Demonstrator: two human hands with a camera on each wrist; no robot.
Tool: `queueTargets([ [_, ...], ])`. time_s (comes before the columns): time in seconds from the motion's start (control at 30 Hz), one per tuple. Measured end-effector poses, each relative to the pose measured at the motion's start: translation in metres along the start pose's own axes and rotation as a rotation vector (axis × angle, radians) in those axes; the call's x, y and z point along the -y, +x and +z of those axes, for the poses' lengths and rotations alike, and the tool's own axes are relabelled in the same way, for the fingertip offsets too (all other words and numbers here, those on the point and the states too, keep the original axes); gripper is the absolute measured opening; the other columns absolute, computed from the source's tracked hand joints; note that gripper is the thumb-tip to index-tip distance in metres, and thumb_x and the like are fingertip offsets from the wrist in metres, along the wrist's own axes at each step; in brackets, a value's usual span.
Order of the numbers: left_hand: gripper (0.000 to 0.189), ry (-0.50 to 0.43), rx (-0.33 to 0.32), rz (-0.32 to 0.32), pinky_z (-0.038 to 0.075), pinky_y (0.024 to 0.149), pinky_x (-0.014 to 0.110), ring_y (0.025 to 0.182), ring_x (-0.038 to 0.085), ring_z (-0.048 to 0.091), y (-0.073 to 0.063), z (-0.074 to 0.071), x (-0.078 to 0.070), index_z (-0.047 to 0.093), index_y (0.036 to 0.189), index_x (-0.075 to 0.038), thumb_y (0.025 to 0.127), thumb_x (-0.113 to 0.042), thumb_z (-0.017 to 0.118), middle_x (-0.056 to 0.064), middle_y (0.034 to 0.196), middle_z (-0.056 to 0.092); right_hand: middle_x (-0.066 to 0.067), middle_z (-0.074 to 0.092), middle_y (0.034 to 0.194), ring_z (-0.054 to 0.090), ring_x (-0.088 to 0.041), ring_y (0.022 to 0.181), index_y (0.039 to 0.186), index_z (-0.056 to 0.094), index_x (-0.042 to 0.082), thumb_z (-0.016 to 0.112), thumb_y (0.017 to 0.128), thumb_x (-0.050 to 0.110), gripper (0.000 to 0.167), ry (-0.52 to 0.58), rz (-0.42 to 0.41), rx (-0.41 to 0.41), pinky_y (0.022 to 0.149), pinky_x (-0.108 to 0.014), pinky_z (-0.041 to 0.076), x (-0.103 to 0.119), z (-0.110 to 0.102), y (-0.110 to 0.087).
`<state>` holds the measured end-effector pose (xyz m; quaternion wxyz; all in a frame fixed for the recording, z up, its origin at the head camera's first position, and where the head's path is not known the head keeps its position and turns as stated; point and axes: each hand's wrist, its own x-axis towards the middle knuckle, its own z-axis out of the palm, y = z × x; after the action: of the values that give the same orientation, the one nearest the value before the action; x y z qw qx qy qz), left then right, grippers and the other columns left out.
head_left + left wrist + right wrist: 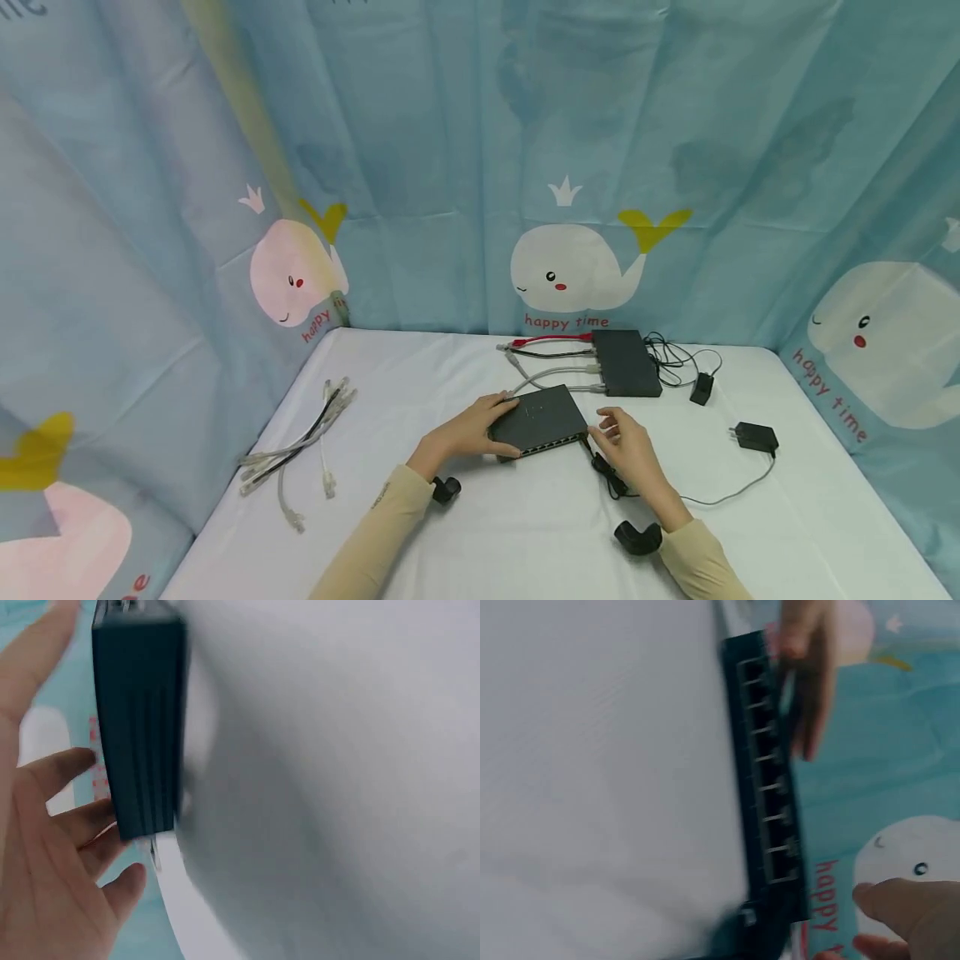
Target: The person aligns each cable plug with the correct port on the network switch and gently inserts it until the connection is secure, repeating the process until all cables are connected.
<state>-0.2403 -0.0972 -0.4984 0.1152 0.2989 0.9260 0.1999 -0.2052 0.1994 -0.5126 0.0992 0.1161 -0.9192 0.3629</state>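
A black network switch (538, 419) sits at the middle of the table, turned at an angle, its row of ports (769, 780) facing the near side. My left hand (474, 427) grips its left end, thumb at the front edge and fingers at the back; the ribbed end (142, 731) shows in the left wrist view. Close by the switch's right corner is my right hand (626, 450), fingers loosely bent and holding nothing. A black power cord (606, 475), bundled, runs from that corner under the right hand.
Behind stands a second black box (627, 363) with red, black and grey cables in its left side. A black adapter (702, 388) lies near it, another power adapter (756, 437) farther right. Several loose network cables (300, 442) lie at left. A whale-print curtain (450, 167) surrounds the table.
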Motion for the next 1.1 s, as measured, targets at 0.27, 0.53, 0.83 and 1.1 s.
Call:
queueTargets([
  [0.27, 0.091, -0.088, -0.003, 0.015, 0.027, 0.108, 0.048, 0.14, 0.03, 0.017, -0.017, -0.002, 0.007, 0.025, 0.147, -0.014, 0.077, -0.053, 0.067, 0.014, 0.153, 0.015, -0.03, 0.043, 0.134, 0.047, -0.042, 0.119, 0.134, 0.038, -0.013, 0.05, 0.097, 0.024, 0.053, 0.025, -0.054, 0.318, 0.096, -0.052, 0.04, 0.02, -0.012, -0.005],
  [0.53, 0.093, -0.046, -0.03, -0.004, 0.027, 0.108, 0.047, 0.142, 0.03, 0.012, -0.02, 0.004, 0.001, 0.025, 0.148, -0.017, 0.075, -0.055, 0.069, 0.015, 0.154, 0.011, -0.027, 0.052, 0.125, 0.051, -0.041, 0.115, 0.129, 0.047, -0.011, 0.05, 0.096, 0.013, 0.041, 0.015, -0.102, 0.267, 0.092, -0.051, 0.042, 0.012, -0.008, -0.004],
  [0.83, 0.086, -0.043, -0.035, 0.023, 0.027, 0.108, 0.047, 0.142, 0.028, 0.009, -0.016, 0.008, -0.002, 0.029, 0.146, -0.021, 0.077, -0.049, 0.071, 0.013, 0.154, 0.011, -0.025, 0.058, 0.119, 0.061, -0.037, 0.101, 0.122, 0.055, -0.007, 0.052, 0.095, 0.01, 0.033, 0.049, -0.061, 0.223, 0.079, -0.04, 0.053, 0.004, -0.009, -0.005],
  [1.1, 0.078, -0.014, -0.003, 0.049, 0.027, 0.109, 0.045, 0.143, 0.024, 0.006, -0.004, 0.001, 0.001, 0.035, 0.143, -0.026, 0.077, -0.046, 0.072, 0.008, 0.155, 0.01, -0.017, 0.065, 0.102, 0.065, -0.029, 0.089, 0.115, 0.061, -0.005, 0.061, 0.089, 0.011, 0.03, 0.011, -0.008, 0.19, 0.072, -0.035, 0.054, 0.009, -0.007, -0.007],
])
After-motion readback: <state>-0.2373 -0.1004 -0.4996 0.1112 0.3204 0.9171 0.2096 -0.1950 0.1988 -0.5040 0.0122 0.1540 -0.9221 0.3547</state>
